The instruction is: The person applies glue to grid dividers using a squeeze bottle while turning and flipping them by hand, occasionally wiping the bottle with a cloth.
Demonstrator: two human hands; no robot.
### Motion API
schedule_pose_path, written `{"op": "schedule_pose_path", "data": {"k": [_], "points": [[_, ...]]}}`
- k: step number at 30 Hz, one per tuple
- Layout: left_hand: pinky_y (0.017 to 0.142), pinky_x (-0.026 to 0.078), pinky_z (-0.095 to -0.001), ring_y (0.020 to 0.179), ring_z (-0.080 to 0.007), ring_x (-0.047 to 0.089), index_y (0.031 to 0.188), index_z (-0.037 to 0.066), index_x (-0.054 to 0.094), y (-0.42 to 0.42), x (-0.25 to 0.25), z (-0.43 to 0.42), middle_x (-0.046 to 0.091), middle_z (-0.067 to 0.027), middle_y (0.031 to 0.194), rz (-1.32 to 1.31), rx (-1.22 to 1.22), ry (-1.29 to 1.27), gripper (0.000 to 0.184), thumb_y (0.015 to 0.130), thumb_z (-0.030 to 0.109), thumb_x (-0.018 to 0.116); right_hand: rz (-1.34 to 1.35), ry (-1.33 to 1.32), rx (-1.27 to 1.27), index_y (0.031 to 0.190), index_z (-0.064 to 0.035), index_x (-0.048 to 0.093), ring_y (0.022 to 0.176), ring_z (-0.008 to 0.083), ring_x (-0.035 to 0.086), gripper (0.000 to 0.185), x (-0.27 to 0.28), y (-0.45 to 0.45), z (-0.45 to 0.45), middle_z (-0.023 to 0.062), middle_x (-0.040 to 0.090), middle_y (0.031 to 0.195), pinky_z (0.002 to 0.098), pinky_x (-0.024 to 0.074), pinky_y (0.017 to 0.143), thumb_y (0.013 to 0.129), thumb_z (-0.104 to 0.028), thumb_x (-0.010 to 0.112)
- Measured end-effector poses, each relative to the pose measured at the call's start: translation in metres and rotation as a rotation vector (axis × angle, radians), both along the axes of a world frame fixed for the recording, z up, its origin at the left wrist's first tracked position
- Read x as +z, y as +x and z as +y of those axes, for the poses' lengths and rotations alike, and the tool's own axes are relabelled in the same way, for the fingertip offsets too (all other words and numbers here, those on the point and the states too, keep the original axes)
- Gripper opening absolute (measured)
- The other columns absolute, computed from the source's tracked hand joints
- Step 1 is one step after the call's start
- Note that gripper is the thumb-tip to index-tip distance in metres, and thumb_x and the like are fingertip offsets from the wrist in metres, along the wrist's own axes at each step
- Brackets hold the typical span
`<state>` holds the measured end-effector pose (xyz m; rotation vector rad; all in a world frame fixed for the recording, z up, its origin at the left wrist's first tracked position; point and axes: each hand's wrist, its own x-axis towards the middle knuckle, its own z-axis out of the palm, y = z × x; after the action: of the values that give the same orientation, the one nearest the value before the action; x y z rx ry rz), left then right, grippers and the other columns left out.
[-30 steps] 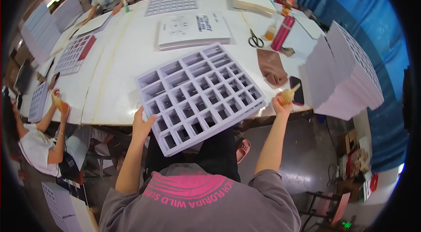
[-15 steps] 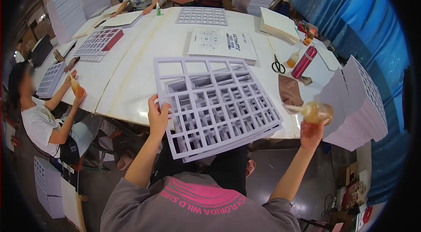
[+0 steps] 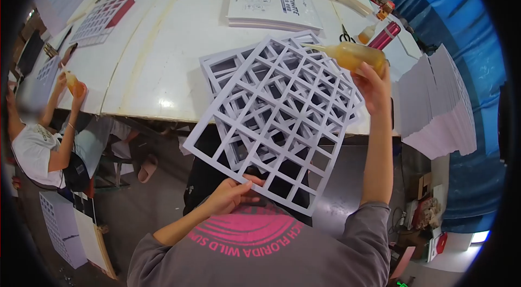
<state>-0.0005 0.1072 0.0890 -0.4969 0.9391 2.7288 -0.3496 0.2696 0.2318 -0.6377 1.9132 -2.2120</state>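
My left hand pinches the near edge of a white grid frame, which is tilted and turned over other grid frames. Beneath it, a loose pile of similar white grid frames overhangs the table's near edge. In my right hand is a squeeze bottle of amber liquid, held on its side. Its thin nozzle points left, over the far right part of the top frame; whether the tip touches the frame I cannot tell.
A printed white pack lies beyond the frames on the white table. Scissors, a pink flask and a tall stack of grids stand right. A co-worker at left holds another amber bottle.
The top grid frame has turned and come nearer me, and my left hand has moved from its left side to its near edge. My right hand has raised the bottle leftward over the frame.
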Motion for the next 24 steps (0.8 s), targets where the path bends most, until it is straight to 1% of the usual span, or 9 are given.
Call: {"op": "schedule_pose_path", "data": {"k": [3, 4, 5, 6, 8, 12, 15, 21, 24], "points": [[0.085, 0.048, -0.0318, 0.103, -0.0193, 0.058, 0.118, 0.000, 0.052, 0.010, -0.011, -0.004, 0.058, -0.0123, 0.117, -0.078, -0.075, 0.080, 0.033, 0.093, 0.021, 0.052, -0.013, 0.076, -0.014, 0.117, -0.0022, 0.037, 0.069, 0.0178, 0.063, 0.061, -0.022, -0.013, -0.040, 0.0109, 0.058, 0.095, 0.0220, 0.0457, 0.055, 0.074, -0.019, 0.076], [0.085, 0.048, -0.0316, 0.103, -0.0189, 0.058, 0.119, 0.000, 0.052, 0.011, -0.012, -0.007, 0.058, -0.0121, 0.117, -0.071, -0.093, 0.042, 0.033, 0.093, 0.021, 0.053, -0.022, 0.097, -0.014, 0.117, -0.0021, 0.036, 0.069, 0.0178, 0.063, 0.063, -0.030, -0.018, -0.051, 0.0112, 0.059, 0.096, 0.0216, 0.0456, 0.055, 0.073, -0.021, 0.077], [0.086, 0.048, -0.0313, 0.102, -0.0184, 0.058, 0.119, 0.000, 0.052, 0.012, -0.012, -0.010, 0.058, -0.0120, 0.117, -0.068, -0.110, 0.002, 0.034, 0.093, 0.021, 0.053, -0.020, 0.143, -0.019, 0.116, -0.0034, 0.038, 0.070, 0.0180, 0.063, 0.058, -0.037, -0.022, -0.062, 0.0113, 0.059, 0.096, 0.0230, 0.0464, 0.055, 0.076, -0.023, 0.075], [0.086, 0.047, -0.0311, 0.102, -0.0179, 0.058, 0.119, 0.000, 0.052, 0.013, -0.012, -0.013, 0.058, -0.0119, 0.117, -0.067, -0.128, -0.039, 0.034, 0.093, 0.021, 0.054, -0.022, 0.152, -0.024, 0.117, -0.0031, 0.038, 0.069, 0.0179, 0.063, 0.060, -0.042, -0.025, -0.074, 0.0113, 0.059, 0.095, 0.0230, 0.0464, 0.055, 0.075, -0.024, 0.075], [0.086, 0.045, -0.0282, 0.102, -0.0144, 0.057, 0.121, 0.002, 0.053, 0.014, -0.017, -0.016, 0.059, -0.0091, 0.115, -0.023, -0.147, -0.062, 0.035, 0.093, 0.024, 0.053, -0.032, 0.171, -0.038, 0.117, -0.0025, 0.037, 0.069, 0.0177, 0.064, 0.062, -0.053, -0.031, -0.094, 0.0114, 0.060, 0.095, 0.0230, 0.0464, 0.055, 0.074, -0.025, 0.076], [0.085, 0.043, -0.0254, 0.101, -0.0110, 0.056, 0.123, 0.002, 0.052, 0.017, -0.025, -0.018, 0.059, -0.0069, 0.114, 0.019, -0.182, -0.095, 0.036, 0.093, 0.023, 0.053, -0.023, 0.136, -0.119, 0.112, 0.0020, 0.036, 0.060, 0.0168, 0.062, 0.069, -0.071, -0.049, -0.120, 0.0156, 0.060, 0.090, 0.0216, 0.0441, 0.049, 0.068, -0.028, 0.081], [0.084, 0.043, -0.0249, 0.101, -0.0095, 0.055, 0.124, 0.002, 0.051, 0.018, -0.016, -0.018, 0.060, -0.0060, 0.114, -0.012, -0.181, -0.077, 0.037, 0.093, 0.022, 0.054, -0.025, 0.117, -0.143, 0.109, 0.0029, 0.036, 0.054, 0.0172, 0.061, 0.067, -0.085, -0.066, -0.128, 0.0161, 0.060, 0.086, 0.0212, 0.0430, 0.046, 0.068, -0.027, 0.080], [0.086, 0.042, -0.0254, 0.104, -0.0109, 0.055, 0.124, 0.001, 0.050, 0.017, -0.022, -0.021, 0.059, -0.0057, 0.116, -0.018, -0.149, -0.079, 0.038, 0.092, 0.020, 0.056, -0.054, 0.072, -0.149, 0.109, 0.0038, 0.035, 0.054, 0.0187, 0.062, 0.067, -0.099, -0.072, -0.138, 0.0175, 0.058, 0.087, 0.0223, 0.0455, 0.045, 0.069, -0.025, 0.080], [0.093, 0.044, -0.0318, 0.109, -0.0188, 0.055, 0.122, -0.001, 0.051, 0.014, -0.019, -0.023, 0.057, -0.0113, 0.118, -0.035, -0.119, -0.091, 0.040, 0.088, 0.017, 0.060, -0.048, 0.054, -0.161, 0.109, 0.0041, 0.035, 0.054, 0.0192, 0.062, 0.067, -0.104, -0.075, -0.140, 0.0183, 0.058, 0.089, 0.0225, 0.0466, 0.046, 0.069, -0.025, 0.080]]}}
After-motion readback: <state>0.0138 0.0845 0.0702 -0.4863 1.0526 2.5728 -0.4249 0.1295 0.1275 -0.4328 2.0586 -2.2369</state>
